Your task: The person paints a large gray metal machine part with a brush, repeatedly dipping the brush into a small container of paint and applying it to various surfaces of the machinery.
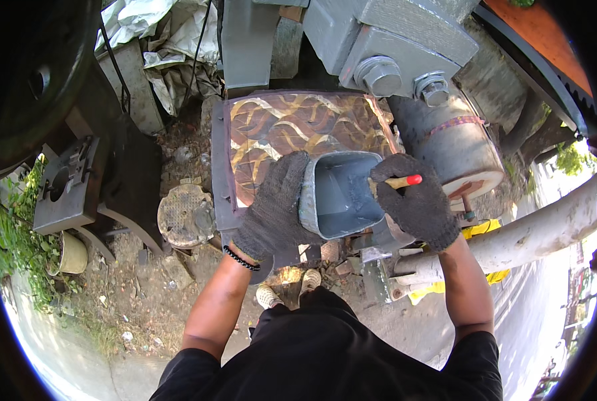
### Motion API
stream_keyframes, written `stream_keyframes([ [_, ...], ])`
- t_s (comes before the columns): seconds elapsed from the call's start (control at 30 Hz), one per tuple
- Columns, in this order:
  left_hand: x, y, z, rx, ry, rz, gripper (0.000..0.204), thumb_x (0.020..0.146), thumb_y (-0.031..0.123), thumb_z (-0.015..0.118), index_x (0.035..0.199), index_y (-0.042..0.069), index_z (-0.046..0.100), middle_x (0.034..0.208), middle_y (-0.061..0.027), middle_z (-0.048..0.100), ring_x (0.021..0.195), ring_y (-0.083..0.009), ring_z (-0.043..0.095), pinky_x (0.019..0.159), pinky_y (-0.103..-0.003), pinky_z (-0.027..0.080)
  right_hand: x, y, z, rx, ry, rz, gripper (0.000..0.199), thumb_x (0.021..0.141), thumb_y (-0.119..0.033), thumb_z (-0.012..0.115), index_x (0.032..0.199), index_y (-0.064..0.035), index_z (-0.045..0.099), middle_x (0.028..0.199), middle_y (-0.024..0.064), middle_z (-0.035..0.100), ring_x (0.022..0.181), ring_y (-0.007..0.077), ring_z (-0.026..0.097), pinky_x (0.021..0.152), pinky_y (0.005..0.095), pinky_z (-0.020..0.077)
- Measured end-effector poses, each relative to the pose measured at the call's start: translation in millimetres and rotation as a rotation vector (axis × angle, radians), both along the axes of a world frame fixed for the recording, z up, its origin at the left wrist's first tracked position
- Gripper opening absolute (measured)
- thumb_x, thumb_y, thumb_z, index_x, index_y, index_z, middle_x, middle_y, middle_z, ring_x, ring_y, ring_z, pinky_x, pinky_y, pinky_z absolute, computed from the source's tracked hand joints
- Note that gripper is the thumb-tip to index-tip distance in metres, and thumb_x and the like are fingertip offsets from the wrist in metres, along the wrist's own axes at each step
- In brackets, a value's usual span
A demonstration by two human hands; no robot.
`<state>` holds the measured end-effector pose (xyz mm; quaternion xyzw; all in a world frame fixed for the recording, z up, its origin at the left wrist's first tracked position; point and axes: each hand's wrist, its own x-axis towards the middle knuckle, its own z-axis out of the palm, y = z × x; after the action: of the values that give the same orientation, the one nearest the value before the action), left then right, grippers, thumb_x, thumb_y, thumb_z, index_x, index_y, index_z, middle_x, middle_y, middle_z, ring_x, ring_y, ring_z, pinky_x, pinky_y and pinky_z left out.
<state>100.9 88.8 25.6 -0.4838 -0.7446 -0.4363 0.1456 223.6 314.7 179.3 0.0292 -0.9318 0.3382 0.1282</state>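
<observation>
My left hand (276, 207), in a dark knitted glove, is closed on the left side of a squarish paint container (307, 197). Grey paint (335, 190) coats its inner walls and lies in the bottom. Also gloved, my right hand (415, 200) grips a paintbrush (399, 182) with a wooden, red-tipped handle. The brush head is at the container's right inner wall, partly hidden by my fingers. Beyond the container, a brown and gold patterned sheet (298, 123) covers a flat surface.
Ahead stands a grey painted metal machine with large bolts (380, 75). A metal cylinder (455, 144) lies to the right, above a pale log or pipe (512, 247). Dark machinery (128, 180) and a round stool-like block (185, 215) stand left. A glass bottle (376, 277) is near my feet.
</observation>
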Motion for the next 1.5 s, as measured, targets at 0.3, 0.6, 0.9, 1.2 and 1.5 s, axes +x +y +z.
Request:
stream_keyframes([
  [0.3, 8.4, 2.7, 5.9, -0.071, 0.077, 0.073, 0.132, 0.059, 0.051, 0.098, 0.159, -0.003, 0.033, 0.157, -0.0305, 0.042, 0.146, -0.0516, 0.040, 0.124, -0.058, 0.032, -26.7, -8.1, -27.2, 0.322, 0.155, 0.161, 0.015, 0.088, -0.008, 0.068, 0.102, -0.0026, 0.069, 0.100, 0.0166, 0.071, 0.090, 0.0359, 0.070, 0.084, 0.0426, 0.0566],
  [0.6, 17.8, 10.4, 18.5, -0.092, 0.053, 0.098, 0.129, 0.061, 0.052, 0.096, 0.159, -0.003, 0.032, 0.156, -0.0308, 0.042, 0.145, -0.0515, 0.040, 0.124, -0.058, 0.032, -13.2, 21.1, 18.0, 0.216, 0.112, 0.388, 0.019, 0.087, -0.012, 0.073, 0.104, -0.0045, 0.071, 0.108, 0.0154, 0.073, 0.102, 0.0373, 0.070, 0.088, 0.0452, 0.0570],
  [0.9, 35.7, 13.1, 25.5, -0.158, 0.079, 0.203, 0.129, 0.060, 0.048, 0.098, 0.157, -0.005, 0.033, 0.154, -0.0312, 0.043, 0.145, -0.0514, 0.040, 0.122, -0.057, 0.034, -9.4, 81.2, 20.0, 0.422, -0.091, 0.660, 0.027, 0.090, -0.023, 0.071, 0.110, -0.0055, 0.073, 0.108, 0.0130, 0.073, 0.102, 0.0272, 0.071, 0.092, 0.0399, 0.0556],
  [1.2, 44.7, 9.4, 7.6, -0.036, -0.175, 0.286, 0.129, 0.063, 0.036, 0.100, 0.163, 0.001, 0.026, 0.155, -0.0219, 0.047, 0.146, -0.0366, 0.047, 0.122, -0.047, 0.039, 66.8, 91.0, -38.9, -0.268, 0.375, -0.028, 0.020, 0.095, -0.003, 0.068, 0.115, 0.0000, 0.064, 0.101, 0.0078, 0.068, 0.093, 0.0162, 0.069, 0.081, 0.0313, 0.0592],
  [1.5, 3.0, 4.7, 5.9, 0.110, -0.330, 0.163, 0.114, 0.069, 0.030, 0.098, 0.159, 0.002, 0.033, 0.150, -0.0163, 0.052, 0.138, -0.0318, 0.053, 0.117, -0.043, 0.043, 79.9, 54.8, -16.8, -0.798, 0.764, -0.214, 0.020, 0.097, 0.002, 0.066, 0.115, -0.0041, 0.062, 0.117, 0.0096, 0.064, 0.096, 0.0187, 0.070, 0.086, 0.0340, 0.0595],
])
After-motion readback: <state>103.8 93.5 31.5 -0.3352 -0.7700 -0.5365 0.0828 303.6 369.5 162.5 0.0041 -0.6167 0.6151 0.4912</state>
